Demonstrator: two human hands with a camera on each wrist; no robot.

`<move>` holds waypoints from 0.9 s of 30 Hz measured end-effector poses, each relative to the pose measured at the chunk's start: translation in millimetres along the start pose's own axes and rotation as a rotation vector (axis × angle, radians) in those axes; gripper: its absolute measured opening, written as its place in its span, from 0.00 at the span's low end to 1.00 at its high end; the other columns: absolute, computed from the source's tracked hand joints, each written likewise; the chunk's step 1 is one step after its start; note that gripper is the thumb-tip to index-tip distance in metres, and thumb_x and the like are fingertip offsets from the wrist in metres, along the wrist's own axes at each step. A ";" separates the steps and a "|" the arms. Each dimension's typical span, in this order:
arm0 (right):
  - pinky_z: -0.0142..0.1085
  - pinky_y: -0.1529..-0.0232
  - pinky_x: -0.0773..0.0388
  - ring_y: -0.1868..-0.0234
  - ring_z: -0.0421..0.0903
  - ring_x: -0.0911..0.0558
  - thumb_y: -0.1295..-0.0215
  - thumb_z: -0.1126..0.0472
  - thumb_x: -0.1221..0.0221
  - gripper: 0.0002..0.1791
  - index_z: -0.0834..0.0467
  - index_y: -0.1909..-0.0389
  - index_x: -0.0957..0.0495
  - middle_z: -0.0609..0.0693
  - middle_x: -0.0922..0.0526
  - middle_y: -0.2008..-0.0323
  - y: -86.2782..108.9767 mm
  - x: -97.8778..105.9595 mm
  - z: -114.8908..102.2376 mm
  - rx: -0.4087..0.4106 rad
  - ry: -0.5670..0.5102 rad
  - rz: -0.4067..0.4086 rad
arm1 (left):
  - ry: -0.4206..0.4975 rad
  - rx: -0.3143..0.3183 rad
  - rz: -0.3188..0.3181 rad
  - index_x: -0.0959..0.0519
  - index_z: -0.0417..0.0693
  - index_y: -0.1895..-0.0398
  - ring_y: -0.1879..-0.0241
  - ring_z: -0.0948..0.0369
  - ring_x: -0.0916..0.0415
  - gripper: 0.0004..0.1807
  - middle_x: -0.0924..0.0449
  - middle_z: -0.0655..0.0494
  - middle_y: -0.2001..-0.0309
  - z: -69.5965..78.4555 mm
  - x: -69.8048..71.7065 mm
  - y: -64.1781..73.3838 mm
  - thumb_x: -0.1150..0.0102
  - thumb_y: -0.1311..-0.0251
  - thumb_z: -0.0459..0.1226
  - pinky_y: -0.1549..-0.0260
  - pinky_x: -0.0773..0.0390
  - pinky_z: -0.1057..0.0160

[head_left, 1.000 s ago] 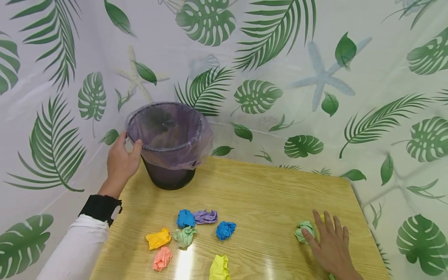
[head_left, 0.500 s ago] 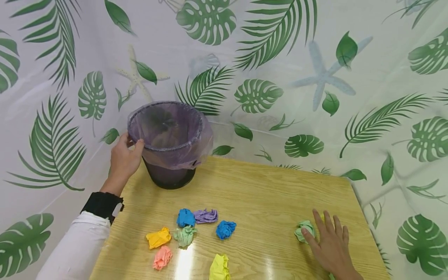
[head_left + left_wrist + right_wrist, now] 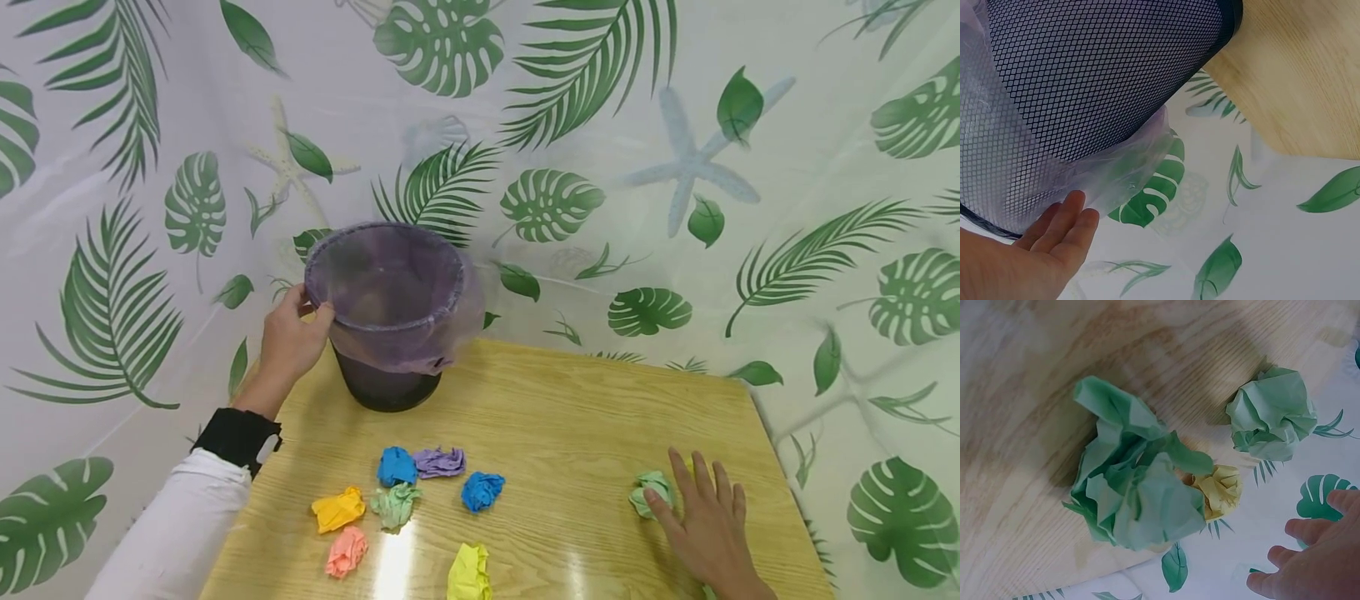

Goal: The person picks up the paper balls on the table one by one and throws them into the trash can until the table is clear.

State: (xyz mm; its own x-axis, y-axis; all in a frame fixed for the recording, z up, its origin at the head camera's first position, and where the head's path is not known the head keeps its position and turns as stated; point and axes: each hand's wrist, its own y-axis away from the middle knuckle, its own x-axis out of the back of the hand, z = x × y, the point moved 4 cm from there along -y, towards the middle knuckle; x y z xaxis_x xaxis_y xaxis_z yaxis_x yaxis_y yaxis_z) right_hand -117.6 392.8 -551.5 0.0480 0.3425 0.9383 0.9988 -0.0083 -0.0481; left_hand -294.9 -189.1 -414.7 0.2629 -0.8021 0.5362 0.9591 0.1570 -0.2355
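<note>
A dark mesh wastebasket (image 3: 390,385) stands at the back left of the table, a translucent purple bin liner (image 3: 397,346) folded over its rim. My left hand (image 3: 296,337) pinches that rim on its left side; in the left wrist view the fingers (image 3: 1063,231) lie along the lined mesh. At the right, my right hand (image 3: 708,521) is spread low over the table with nothing held. By its thumb lies a crumpled green paper ball (image 3: 651,493). The right wrist view shows two green balls, the larger one (image 3: 1135,494) nearer, and a yellow ball (image 3: 1219,492).
Several crumpled papers lie on the wooden table (image 3: 555,417): blue balls (image 3: 482,492), a purple one (image 3: 439,462), another green one (image 3: 396,506), orange (image 3: 339,509), pink (image 3: 347,552) and yellow (image 3: 470,573). A leaf-patterned sheet (image 3: 450,125) hangs behind the table.
My left hand has shifted the wastebasket to the right and slightly nearer, still holding its rim. The right hand and the paper balls stay where they were.
</note>
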 end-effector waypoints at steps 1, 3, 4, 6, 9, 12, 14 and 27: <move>0.78 0.34 0.75 0.25 0.80 0.59 0.22 0.36 0.52 0.44 0.51 0.16 0.56 0.75 0.53 0.23 -0.1 0.1 -0.3 0.002 0.000 0.005 | 0.007 -0.006 0.000 0.32 0.37 0.29 0.35 0.41 0.27 0.30 0.26 0.38 0.34 0.9 -2.3 -0.1 0.50 0.27 0.47 0.34 0.31 0.40; 0.78 0.34 0.74 0.25 0.80 0.59 0.22 0.36 0.52 0.44 0.51 0.16 0.56 0.75 0.52 0.23 -0.1 0.0 -0.6 0.005 0.001 0.014 | 0.017 -0.014 -0.001 0.31 0.37 0.31 0.35 0.42 0.26 0.29 0.25 0.38 0.35 2.5 -6.9 -0.1 0.49 0.27 0.47 0.34 0.31 0.41; 0.78 0.34 0.74 0.25 0.80 0.59 0.22 0.36 0.52 0.44 0.51 0.16 0.56 0.75 0.52 0.23 -0.2 0.0 -0.7 0.006 0.001 0.018 | 0.023 -0.019 -0.003 0.31 0.36 0.31 0.36 0.42 0.26 0.29 0.25 0.38 0.35 3.6 -9.1 0.1 0.49 0.27 0.46 0.34 0.31 0.41; 0.78 0.34 0.74 0.25 0.80 0.58 0.22 0.36 0.51 0.44 0.51 0.16 0.55 0.75 0.52 0.23 -0.2 -0.2 -0.7 0.008 0.002 0.021 | 0.038 -0.026 -0.007 0.30 0.36 0.33 0.36 0.42 0.26 0.28 0.25 0.38 0.36 5.8 -13.5 0.5 0.48 0.28 0.45 0.33 0.31 0.42; 0.78 0.34 0.75 0.25 0.80 0.59 0.22 0.36 0.52 0.44 0.51 0.16 0.56 0.75 0.52 0.23 -0.4 -0.6 -0.3 0.005 0.000 0.015 | 0.055 -0.029 -0.018 0.31 0.36 0.32 0.36 0.42 0.25 0.28 0.25 0.38 0.35 9.8 -20.0 1.8 0.48 0.28 0.45 0.33 0.31 0.42; 0.78 0.34 0.75 0.25 0.80 0.60 0.22 0.37 0.52 0.44 0.51 0.16 0.57 0.75 0.53 0.23 -0.5 -0.9 0.0 0.003 -0.001 0.006 | 0.068 -0.031 -0.031 0.32 0.37 0.30 0.36 0.43 0.25 0.30 0.27 0.39 0.33 14.0 -27.5 3.3 0.49 0.28 0.46 0.33 0.31 0.43; 0.78 0.34 0.75 0.25 0.80 0.60 0.22 0.37 0.51 0.44 0.50 0.16 0.57 0.75 0.54 0.23 -0.6 -1.2 -0.2 0.002 0.000 0.003 | 0.075 -0.037 -0.039 0.33 0.37 0.29 0.36 0.43 0.25 0.31 0.27 0.39 0.33 17.2 -32.6 4.7 0.49 0.28 0.47 0.33 0.31 0.43; 0.78 0.34 0.73 0.25 0.80 0.57 0.22 0.38 0.50 0.44 0.52 0.16 0.55 0.75 0.51 0.24 -0.1 -1.9 -5.0 0.013 -0.008 0.024 | 0.129 -0.073 -0.134 0.35 0.40 0.26 0.36 0.45 0.25 0.34 0.28 0.42 0.31 42.1 -69.1 14.2 0.47 0.27 0.50 0.34 0.29 0.44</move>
State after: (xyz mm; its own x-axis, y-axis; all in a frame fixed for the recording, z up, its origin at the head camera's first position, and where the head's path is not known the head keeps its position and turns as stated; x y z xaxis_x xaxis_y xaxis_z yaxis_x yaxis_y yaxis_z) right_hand -117.8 387.5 -551.6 0.0719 0.3497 0.9341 0.9972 -0.0042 -0.0751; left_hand -295.0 -107.2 -421.0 0.1132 -0.8809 0.4595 0.9733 0.0055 -0.2293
